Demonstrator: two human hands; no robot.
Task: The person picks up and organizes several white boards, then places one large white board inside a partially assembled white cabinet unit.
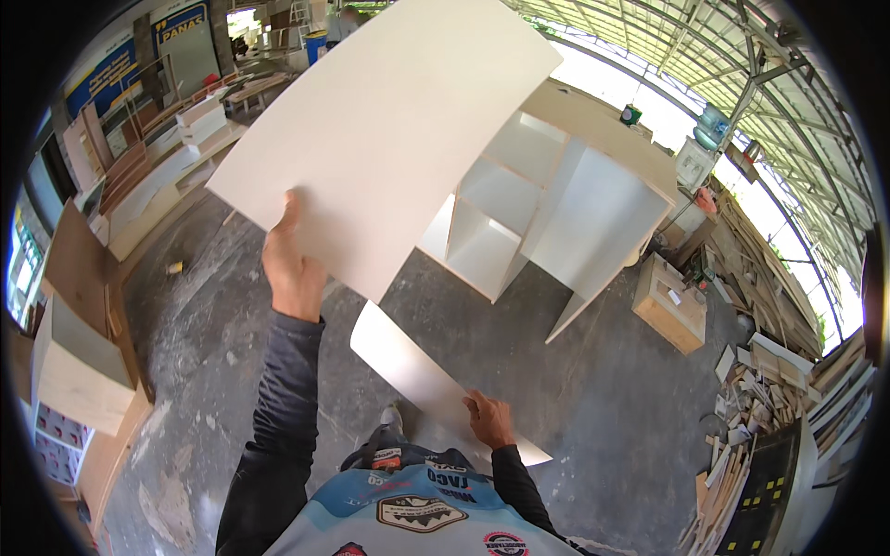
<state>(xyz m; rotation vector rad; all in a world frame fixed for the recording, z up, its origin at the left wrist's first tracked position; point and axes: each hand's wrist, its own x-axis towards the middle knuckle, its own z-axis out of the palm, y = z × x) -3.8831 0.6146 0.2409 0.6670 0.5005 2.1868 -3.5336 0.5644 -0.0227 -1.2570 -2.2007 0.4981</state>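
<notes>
My left hand (293, 269) grips a large white panel (389, 130) near its lower left edge. The thumb lies on the pale face, and the fingers are hidden behind it. Raised and tilted in front of me, the panel covers part of a cabinet (598, 208) with white-lined compartments. In my right hand (489, 420), lower and close to my body, is a narrow white strip (408, 357), held with the fingers closed at its edge. The strip slants from under the panel's lower corner toward the lower right.
A wooden box (669, 301) stands right of the cabinet. Scrap offcuts (765, 389) and stacked boards (756, 246) line the right side. Wooden furniture pieces (83, 352) stand at the left. A small yellowish object (175, 268) lies on the stained grey floor (213, 371).
</notes>
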